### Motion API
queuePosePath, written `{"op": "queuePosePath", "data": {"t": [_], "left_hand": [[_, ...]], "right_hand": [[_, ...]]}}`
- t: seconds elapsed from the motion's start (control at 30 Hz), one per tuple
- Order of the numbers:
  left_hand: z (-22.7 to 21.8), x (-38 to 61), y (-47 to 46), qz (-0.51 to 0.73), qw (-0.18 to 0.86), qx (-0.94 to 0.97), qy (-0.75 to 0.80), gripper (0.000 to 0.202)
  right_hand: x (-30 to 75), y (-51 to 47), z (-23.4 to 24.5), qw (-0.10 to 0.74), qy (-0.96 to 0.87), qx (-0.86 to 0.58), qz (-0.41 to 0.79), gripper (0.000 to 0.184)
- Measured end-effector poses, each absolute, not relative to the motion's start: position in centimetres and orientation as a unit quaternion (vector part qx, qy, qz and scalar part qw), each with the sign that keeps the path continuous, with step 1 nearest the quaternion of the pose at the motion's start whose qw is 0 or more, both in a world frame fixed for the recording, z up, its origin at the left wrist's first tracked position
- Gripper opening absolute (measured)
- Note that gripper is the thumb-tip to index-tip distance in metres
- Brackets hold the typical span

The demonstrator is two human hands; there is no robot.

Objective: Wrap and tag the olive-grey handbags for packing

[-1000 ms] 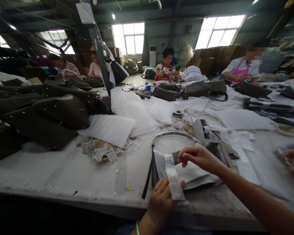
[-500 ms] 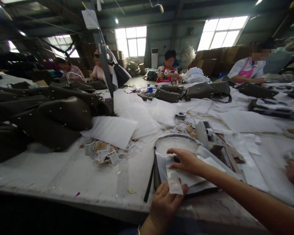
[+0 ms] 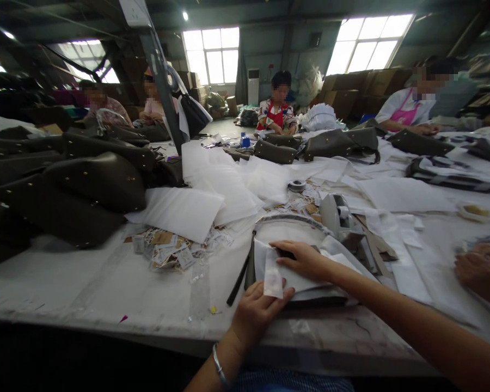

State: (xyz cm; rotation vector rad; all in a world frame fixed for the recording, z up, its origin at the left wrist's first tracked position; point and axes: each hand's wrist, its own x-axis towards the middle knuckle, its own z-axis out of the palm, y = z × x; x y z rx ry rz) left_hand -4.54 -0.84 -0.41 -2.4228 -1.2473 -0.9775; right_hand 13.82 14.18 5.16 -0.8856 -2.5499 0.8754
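An olive-dark handbag [image 3: 250,269] lies in front of me, with a wrapped handle [image 3: 294,218] arching behind it and a dark strap [image 3: 240,275] hanging at its left. White sheets [image 3: 306,286] cover its upper face. A narrow white strip [image 3: 273,279] runs down over the bag's left part. Its lower end is between the thumb and fingers of my left hand [image 3: 255,311], closed at the bag's front edge. My right hand [image 3: 304,260] rests on the bag with fingers stretched out, their tips at the strip's upper end. What lies beneath that palm is hidden.
Behind the bag stands a tape dispenser [image 3: 330,214]. Left of it are a heap of tags [image 3: 173,247], white foam sheets [image 3: 179,209] and a pile of dark bags [image 3: 93,190]. A co-worker's hand [image 3: 479,272] is at the right edge; other people sit across the table.
My right hand has lowered from a raised, curved pose onto the bag and strip. My left hand stays at the strip's lower end. The whole view has shifted slightly.
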Motion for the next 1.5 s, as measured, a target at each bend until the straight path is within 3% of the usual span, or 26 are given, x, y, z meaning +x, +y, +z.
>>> {"op": "queuePosePath", "data": {"t": [0.2, 0.4, 0.6, 0.73, 0.87, 0.97, 1.1, 1.2, 1.5], "left_hand": [[-0.3, -6.2, 0.0, -0.34, 0.13, -0.847, -0.387, 0.038], [0.1, -3.6, -1.4, -0.373, 0.146, -0.824, -0.401, 0.034], [-0.1, -2.3, -2.4, -0.362, 0.176, -0.809, -0.428, 0.033], [-0.2, -2.4, -2.3, -0.351, 0.178, -0.807, -0.439, 0.034], [-0.3, -2.3, -2.3, -0.354, 0.176, -0.806, -0.441, 0.034], [-0.4, -2.1, -2.3, -0.359, 0.178, -0.802, -0.443, 0.034], [-0.5, -2.0, -2.4, -0.368, 0.179, -0.793, -0.452, 0.034], [-0.6, -1.8, -2.3, -0.375, 0.177, -0.788, -0.455, 0.033], [-1.0, -1.7, -1.9, -0.393, 0.205, -0.772, -0.455, 0.03]], "right_hand": [[12.7, 16.8, 4.5, 0.101, -0.857, -0.412, 0.293, 0.045], [12.1, 18.0, 4.4, 0.03, -0.864, -0.379, 0.328, 0.052], [12.0, 17.5, 4.6, 0.053, -0.858, -0.34, 0.382, 0.057], [13.5, 16.2, 5.4, 0.105, -0.857, -0.295, 0.41, 0.041], [13.6, 14.6, 5.9, 0.113, -0.887, -0.268, 0.359, 0.08], [12.0, 14.4, 5.6, 0.087, -0.892, -0.331, 0.295, 0.089], [9.8, 15.6, 5.2, 0.062, -0.864, -0.398, 0.303, 0.07], [8.8, 16.3, 5.3, 0.097, -0.859, -0.416, 0.283, 0.051], [3.9, 16.8, 4.5, 0.116, -0.864, -0.413, 0.262, 0.062]]}}
